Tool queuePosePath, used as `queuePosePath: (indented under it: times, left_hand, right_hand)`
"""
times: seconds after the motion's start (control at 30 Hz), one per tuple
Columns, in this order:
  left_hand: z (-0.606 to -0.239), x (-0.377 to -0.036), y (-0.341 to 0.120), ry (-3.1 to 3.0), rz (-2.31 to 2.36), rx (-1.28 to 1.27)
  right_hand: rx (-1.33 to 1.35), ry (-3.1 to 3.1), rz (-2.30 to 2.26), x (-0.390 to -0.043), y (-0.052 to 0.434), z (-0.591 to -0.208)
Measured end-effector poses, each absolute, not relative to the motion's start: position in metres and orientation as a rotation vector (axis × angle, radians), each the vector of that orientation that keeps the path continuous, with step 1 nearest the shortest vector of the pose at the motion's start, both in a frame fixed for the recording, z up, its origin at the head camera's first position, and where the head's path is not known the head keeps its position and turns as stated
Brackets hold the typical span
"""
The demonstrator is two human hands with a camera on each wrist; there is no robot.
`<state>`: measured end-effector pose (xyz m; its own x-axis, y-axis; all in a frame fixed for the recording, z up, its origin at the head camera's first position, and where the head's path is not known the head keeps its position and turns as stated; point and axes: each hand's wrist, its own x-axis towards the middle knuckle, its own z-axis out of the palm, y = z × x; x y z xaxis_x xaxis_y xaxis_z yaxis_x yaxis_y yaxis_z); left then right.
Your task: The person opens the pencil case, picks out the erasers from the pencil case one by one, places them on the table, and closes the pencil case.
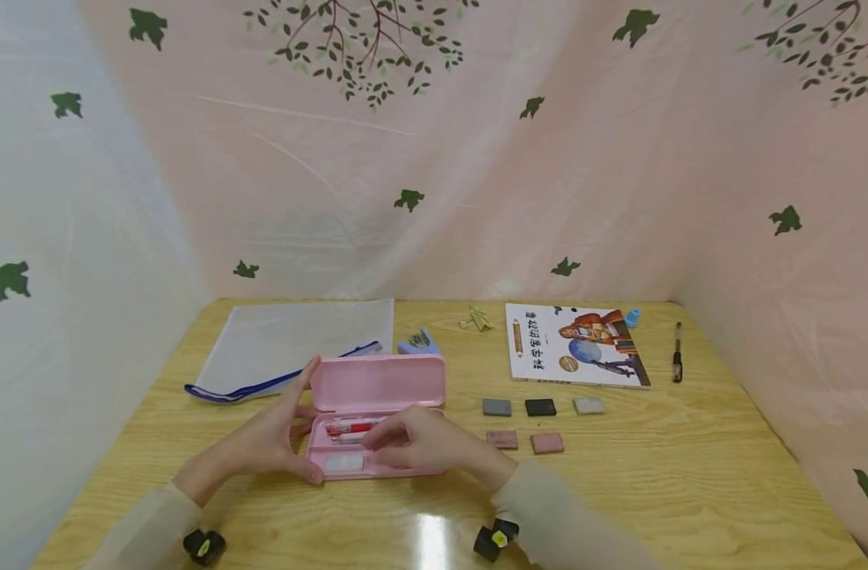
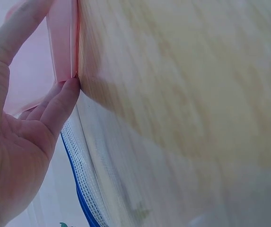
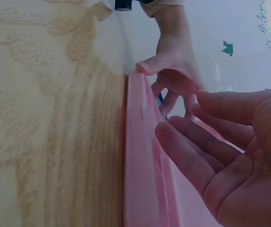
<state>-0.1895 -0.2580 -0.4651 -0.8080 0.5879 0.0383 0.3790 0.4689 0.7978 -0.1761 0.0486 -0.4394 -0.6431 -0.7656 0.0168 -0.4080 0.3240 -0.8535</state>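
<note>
A pink pencil case (image 1: 378,383) lies on the wooden table with its lid raised. Pens (image 1: 348,428) with red parts lie in its rear compartment, and a whitish block like an eraser (image 1: 344,462) sits in the front one. My left hand (image 1: 266,435) holds the case's left end, thumb at the front corner and a finger up along the lid. Over the case's right half hovers my right hand (image 1: 430,443); in the right wrist view its thumb and fingers (image 3: 187,151) are apart with nothing seen between them. It hides the right part of the compartments.
Right of the case lie several eraser-like blocks, among them a grey one (image 1: 496,407) and a black one (image 1: 541,407). Behind are a picture book (image 1: 576,346), a pen (image 1: 678,356), a gold clip (image 1: 480,319), a blue item (image 1: 420,342) and a blue-edged zip bag (image 1: 291,340).
</note>
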Motion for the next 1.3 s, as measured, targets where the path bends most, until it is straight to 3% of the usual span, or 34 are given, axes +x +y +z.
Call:
queuePosePath:
  times: [0.6,1.3]
  left_hand:
    - [-0.463,-0.189,-0.258,2.449,1.279,0.783]
    - [-0.463,-0.189,-0.258,2.472,1.252,0.817]
  right_hand:
    - [-1.037,2.382,-1.046,-0.168,0.022,-0.445]
    - [-0.957,2.315,-1.249,-0.172,0.020,-0.456]
